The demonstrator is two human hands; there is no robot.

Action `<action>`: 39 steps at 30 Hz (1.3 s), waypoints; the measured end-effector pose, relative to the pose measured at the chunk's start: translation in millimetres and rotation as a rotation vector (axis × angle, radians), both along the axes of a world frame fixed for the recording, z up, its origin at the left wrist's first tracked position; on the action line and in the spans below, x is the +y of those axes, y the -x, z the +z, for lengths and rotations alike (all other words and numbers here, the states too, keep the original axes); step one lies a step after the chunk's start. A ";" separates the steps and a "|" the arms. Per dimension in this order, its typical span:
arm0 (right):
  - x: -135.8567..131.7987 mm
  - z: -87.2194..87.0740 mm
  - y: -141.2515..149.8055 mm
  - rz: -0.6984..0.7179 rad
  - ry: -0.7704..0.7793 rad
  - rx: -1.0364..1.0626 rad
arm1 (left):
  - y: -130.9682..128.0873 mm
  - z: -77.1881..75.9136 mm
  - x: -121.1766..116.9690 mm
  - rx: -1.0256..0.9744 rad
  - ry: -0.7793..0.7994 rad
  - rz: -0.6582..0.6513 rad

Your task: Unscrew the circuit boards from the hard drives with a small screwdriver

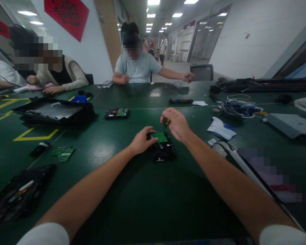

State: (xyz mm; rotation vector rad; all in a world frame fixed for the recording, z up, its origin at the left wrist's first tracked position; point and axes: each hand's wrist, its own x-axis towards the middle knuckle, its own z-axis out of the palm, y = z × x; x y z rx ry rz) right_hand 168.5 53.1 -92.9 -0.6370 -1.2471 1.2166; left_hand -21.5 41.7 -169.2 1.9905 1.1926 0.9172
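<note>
A black hard drive (pixel 163 152) lies on the dark green table (pixel 142 197) in front of me, its green circuit board (pixel 159 137) facing up. My left hand (pixel 142 140) rests on the drive's left edge and steadies it. My right hand (pixel 176 124) hovers over the far right corner, closed around a small screwdriver (pixel 166 124) whose tip points down at the board.
A second hard drive (pixel 116 113) lies further back. A black tray (pixel 53 112) sits left, loose green boards (pixel 63 153) nearer. Gloves (pixel 220 128) and cables (pixel 238 108) lie right. Two people sit across the table, one at the far left.
</note>
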 end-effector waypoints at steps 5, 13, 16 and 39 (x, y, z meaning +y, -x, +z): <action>-3.6 2.2 1.4 0.068 0.031 0.035 | -0.8 3.2 -2.0 0.001 0.013 0.000; -2.8 3.7 -2.1 0.050 0.011 0.007 | -1.1 3.8 -2.4 0.004 0.017 0.007; -1.3 3.1 -2.6 0.034 -0.009 0.011 | -0.8 4.5 -2.7 0.003 0.018 0.004; -2.1 1.0 -16.0 -0.390 -0.575 -0.912 | -1.1 5.7 -3.5 0.030 0.015 0.010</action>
